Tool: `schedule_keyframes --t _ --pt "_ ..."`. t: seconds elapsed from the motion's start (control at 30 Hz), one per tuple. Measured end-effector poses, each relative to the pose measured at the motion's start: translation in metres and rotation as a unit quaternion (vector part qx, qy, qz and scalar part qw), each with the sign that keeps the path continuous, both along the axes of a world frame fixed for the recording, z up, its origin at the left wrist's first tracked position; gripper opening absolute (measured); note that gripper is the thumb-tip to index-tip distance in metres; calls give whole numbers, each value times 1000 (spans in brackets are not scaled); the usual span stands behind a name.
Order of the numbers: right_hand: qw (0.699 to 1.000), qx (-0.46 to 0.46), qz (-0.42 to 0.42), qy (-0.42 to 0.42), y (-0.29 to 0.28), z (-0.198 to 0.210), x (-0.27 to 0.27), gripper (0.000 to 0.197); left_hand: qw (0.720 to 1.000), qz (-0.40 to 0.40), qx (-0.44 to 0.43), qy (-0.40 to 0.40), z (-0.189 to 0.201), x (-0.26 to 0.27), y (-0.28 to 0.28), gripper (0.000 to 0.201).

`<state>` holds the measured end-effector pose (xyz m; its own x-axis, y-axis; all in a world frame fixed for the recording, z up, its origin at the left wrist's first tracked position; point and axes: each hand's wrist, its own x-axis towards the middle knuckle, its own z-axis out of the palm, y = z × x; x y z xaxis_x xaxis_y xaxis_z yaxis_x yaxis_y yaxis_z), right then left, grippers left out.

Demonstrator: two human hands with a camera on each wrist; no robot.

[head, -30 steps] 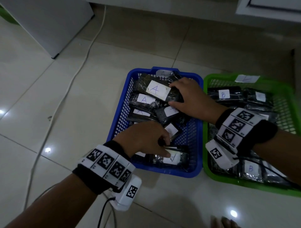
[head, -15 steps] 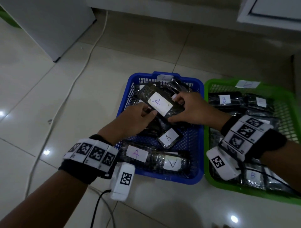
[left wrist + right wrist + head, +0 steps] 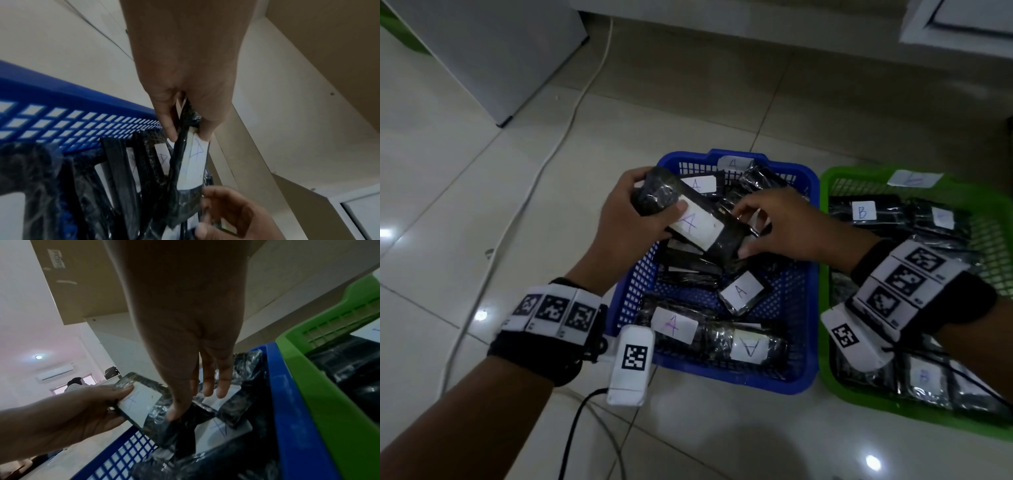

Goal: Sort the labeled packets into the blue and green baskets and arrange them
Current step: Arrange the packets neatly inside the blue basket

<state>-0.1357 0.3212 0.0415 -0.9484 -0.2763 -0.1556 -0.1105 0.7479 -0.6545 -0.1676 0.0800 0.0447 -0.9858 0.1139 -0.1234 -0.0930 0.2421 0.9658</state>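
Left hand [image 3: 631,219] gripped A packet [image 3: 688,219] over blue basket [image 3: 813,274] left rim; right hand [image 3: 787,226] fingers relaxed, steadying. Advice: lay flat, label up.

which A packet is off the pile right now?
The A packet gripped by the left hand, tilted above the blue basket's left wall. The right hand touches its lower end. Other A packets lie inside.
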Motion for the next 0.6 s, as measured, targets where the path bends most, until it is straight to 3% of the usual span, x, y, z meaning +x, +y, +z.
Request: schedule_keyframes --t 0.1,0.2,0.3,0.43,0.6 --pt "999 15 -32 26 6 0 -13 31 997 63 40 -3 2 -6 -10 56" --pt "997 50 45 -25 -2 -5 -13 20 992 109 71 7 4 -12 -19 54" --pt "977 131 155 -65 -16 -17 -2 32 991 107 87 5 4 -11 -24 51" --pt "932 238 274 -13 -27 -28 11 61 995 64 71 17 1 -7 -27 40" --pt "877 368 306 31 -37 -22 20 76 997 46 53 13 -5 -7 -30 28"
